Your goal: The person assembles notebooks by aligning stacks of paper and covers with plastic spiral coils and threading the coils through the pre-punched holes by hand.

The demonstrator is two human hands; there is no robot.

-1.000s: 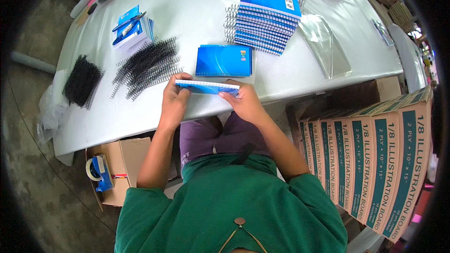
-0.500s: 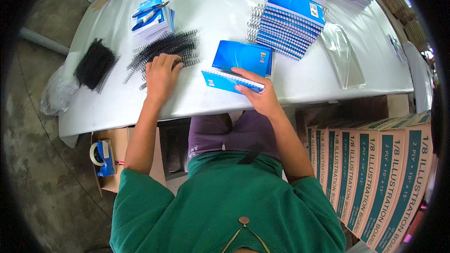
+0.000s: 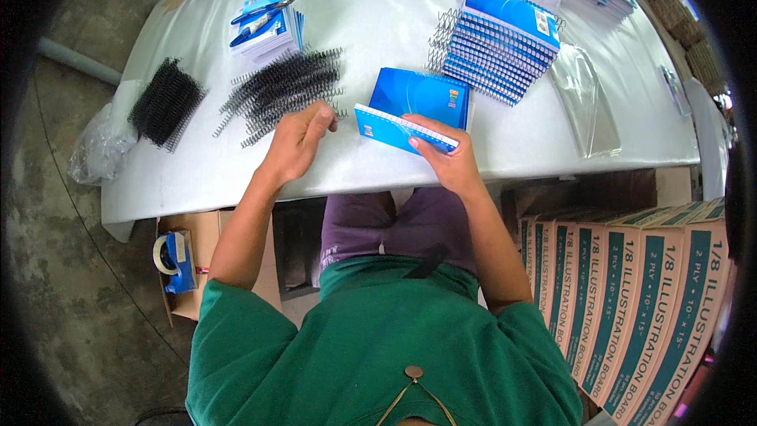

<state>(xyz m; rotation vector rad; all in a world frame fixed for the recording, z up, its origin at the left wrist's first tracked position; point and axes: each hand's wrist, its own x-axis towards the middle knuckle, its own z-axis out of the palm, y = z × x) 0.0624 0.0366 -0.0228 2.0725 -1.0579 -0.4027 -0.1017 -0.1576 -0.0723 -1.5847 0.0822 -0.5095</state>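
My right hand (image 3: 451, 158) grips a small blue notebook (image 3: 388, 132) by its right end, thumb on the near cover. A row of punched holes runs along its raised white edge. Behind it another blue-covered booklet (image 3: 410, 93) lies on the table, partly hidden. My left hand (image 3: 300, 142) is closed just in front of a loose pile of black spiral coils (image 3: 280, 87). A short bit of black coil (image 3: 334, 121) shows beside its fingertips; the rest is hidden by the hand.
A tall stack of coil-bound blue notebooks (image 3: 501, 51) stands at the back right, near a clear plastic sheet (image 3: 583, 102). Pliers (image 3: 264, 12) lie on a booklet stack (image 3: 272, 47) at the back left. A denser coil bundle (image 3: 167, 102) sits far left. Cartons (image 3: 631, 292) stand low right.
My left hand has drawn off the coil pile, toward me and to the right, fingers closed. My right hand still holds the notebook, now tilted a little differently. The view has shifted slightly.
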